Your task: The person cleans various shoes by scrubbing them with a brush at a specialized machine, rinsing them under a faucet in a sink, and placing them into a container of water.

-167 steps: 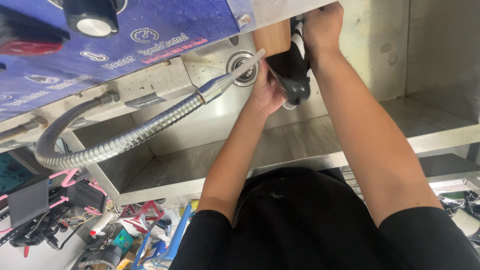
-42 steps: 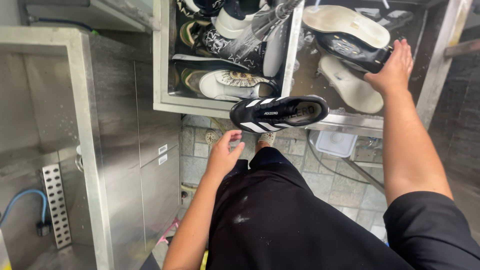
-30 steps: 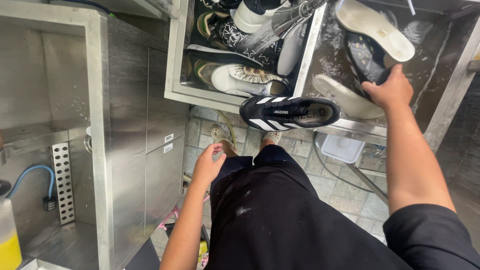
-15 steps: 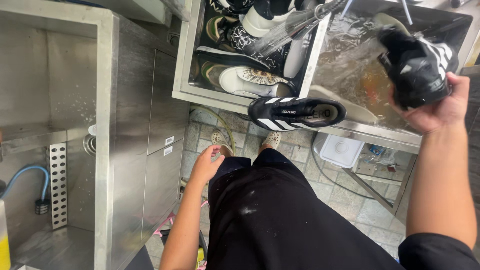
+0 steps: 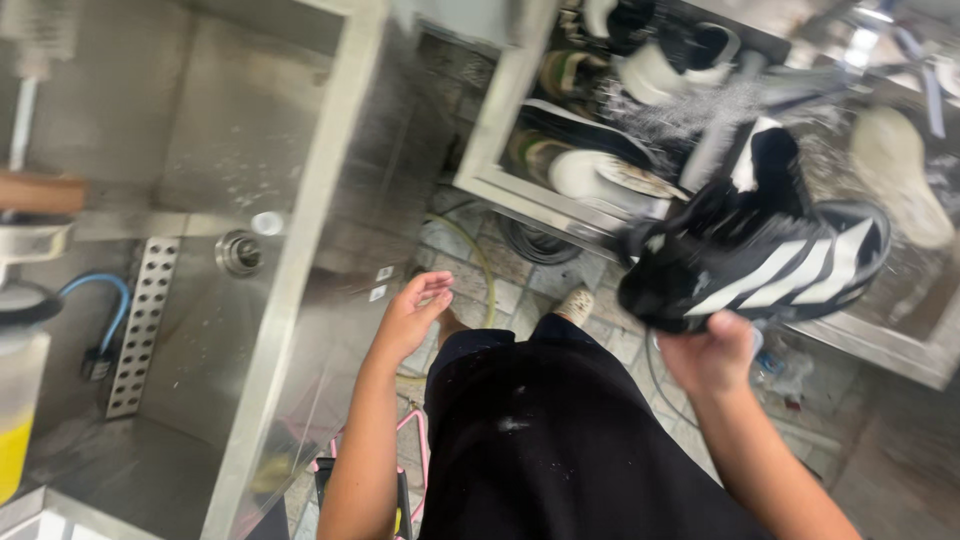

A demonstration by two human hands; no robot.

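1. Looking straight down, nearest is the person's own body in black clothing, standing on a wet grey tiled floor (image 5: 470,275), with one pale shoe toe (image 5: 577,302) showing.
2. At left, a steel sink basin (image 5: 190,330) sits close by, with a round drain (image 5: 238,252), a perforated strip and a blue hose (image 5: 100,300).
3. Further off, a second steel basin (image 5: 500,150) holds several shoes, blurred by motion and spraying water.
4. A black sneaker (image 5: 755,250) with three white side stripes and a white heel patch looks wet; it is blurred, so finer detail is unclear.
5. It hangs in the air in front of that far basin, tilted, toe toward the left.
6. The right hand (image 5: 715,355) grips it from beneath, fingers closed on the sole.
7. The left hand (image 5: 410,315) hangs empty, fingers loosely spread, well apart from the sneaker and just beside the near sink's outer wall.
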